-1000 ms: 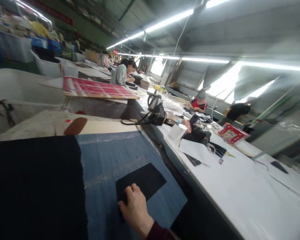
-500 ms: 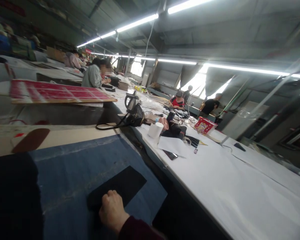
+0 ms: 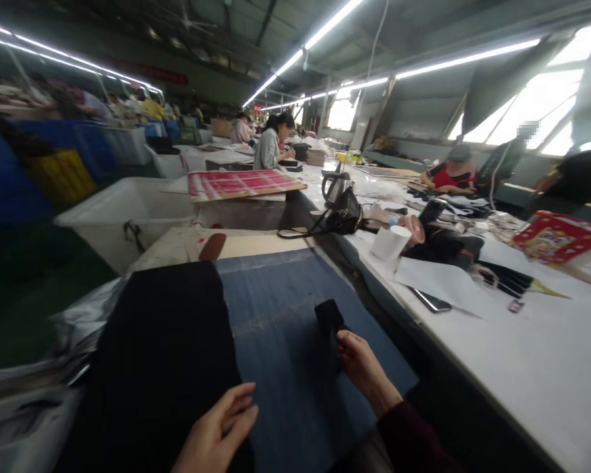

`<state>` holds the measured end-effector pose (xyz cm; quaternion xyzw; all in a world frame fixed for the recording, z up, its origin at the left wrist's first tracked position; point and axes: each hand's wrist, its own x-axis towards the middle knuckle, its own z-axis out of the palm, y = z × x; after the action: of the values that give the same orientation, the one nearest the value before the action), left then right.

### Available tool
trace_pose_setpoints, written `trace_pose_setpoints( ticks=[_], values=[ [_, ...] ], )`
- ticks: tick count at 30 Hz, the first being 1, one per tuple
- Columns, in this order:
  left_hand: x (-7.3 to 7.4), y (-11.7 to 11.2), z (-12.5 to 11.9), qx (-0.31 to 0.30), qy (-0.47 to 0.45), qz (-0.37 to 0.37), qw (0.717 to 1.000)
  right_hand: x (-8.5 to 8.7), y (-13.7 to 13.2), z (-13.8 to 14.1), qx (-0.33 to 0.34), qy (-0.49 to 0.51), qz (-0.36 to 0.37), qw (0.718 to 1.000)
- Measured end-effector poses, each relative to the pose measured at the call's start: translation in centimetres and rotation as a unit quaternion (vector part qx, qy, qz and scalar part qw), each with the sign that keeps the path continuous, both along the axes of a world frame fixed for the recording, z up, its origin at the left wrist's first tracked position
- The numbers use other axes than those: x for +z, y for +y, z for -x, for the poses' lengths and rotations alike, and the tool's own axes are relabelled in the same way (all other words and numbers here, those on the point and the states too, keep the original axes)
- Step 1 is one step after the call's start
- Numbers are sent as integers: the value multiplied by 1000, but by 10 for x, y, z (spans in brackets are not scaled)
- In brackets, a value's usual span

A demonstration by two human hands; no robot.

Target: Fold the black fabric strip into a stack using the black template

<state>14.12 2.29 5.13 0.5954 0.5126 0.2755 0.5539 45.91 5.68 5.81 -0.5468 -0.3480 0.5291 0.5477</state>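
Note:
My right hand (image 3: 362, 364) pinches a small black fabric piece (image 3: 329, 316), lifted over a blue board (image 3: 285, 309). The piece hangs partly folded, and its lower part is blurred against the dark shadow below. My left hand (image 3: 221, 430) is at the lower middle, fingers apart and slightly curled, with nothing in it. It hovers by the edge where a large black cloth (image 3: 172, 355) meets the blue surface. That cloth covers the left part of the work surface.
A white table (image 3: 532, 368) runs along the right, carrying a phone (image 3: 431, 299), a white paper roll (image 3: 390, 242), a black bag (image 3: 345, 210) and a metal kettle (image 3: 335, 187). A white bin (image 3: 128, 203) stands at left. Co-workers (image 3: 270, 148) sit farther back.
My view has swung left. My right hand, earlier on the black piece lying flat, now holds it raised and bent. My left hand has come into view.

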Motion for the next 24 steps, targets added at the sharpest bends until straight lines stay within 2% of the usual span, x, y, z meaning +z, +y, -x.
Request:
trace_pose_setpoints(
  ticks=[3,5,7,9,10,12,14,15,17,19,21,24],
  values=[
    [31,6,-53,6,-121,60,991,17,-16,23,28,-2,3,1000],
    [47,9,-78,8,-155,115,981,25,-27,44,67,-81,-33,994],
    [53,12,-91,-1,-185,130,974,29,-39,64,138,-225,-112,958],
    [49,13,-92,16,-171,91,981,27,-48,78,201,-357,-197,891],
    [47,11,-89,31,-143,58,987,26,-51,82,208,-396,-223,866],
    [45,4,-75,38,-58,-4,998,26,-53,82,186,-438,-244,845],
    [52,-11,-54,-22,24,-66,997,31,-50,77,196,-432,-230,850],
    [60,-20,-42,-60,59,-87,993,36,-47,73,241,-412,-212,853],
    [78,-39,-17,-105,130,-85,982,44,-42,68,372,-352,-146,847],
    [94,-54,9,-96,167,-48,980,45,-40,67,465,-294,-43,834],
    [100,-63,35,-65,172,-14,983,35,-41,72,466,-251,77,845],
    [87,-67,78,45,189,4,981,6,-48,92,418,-150,206,872]
  ],
)
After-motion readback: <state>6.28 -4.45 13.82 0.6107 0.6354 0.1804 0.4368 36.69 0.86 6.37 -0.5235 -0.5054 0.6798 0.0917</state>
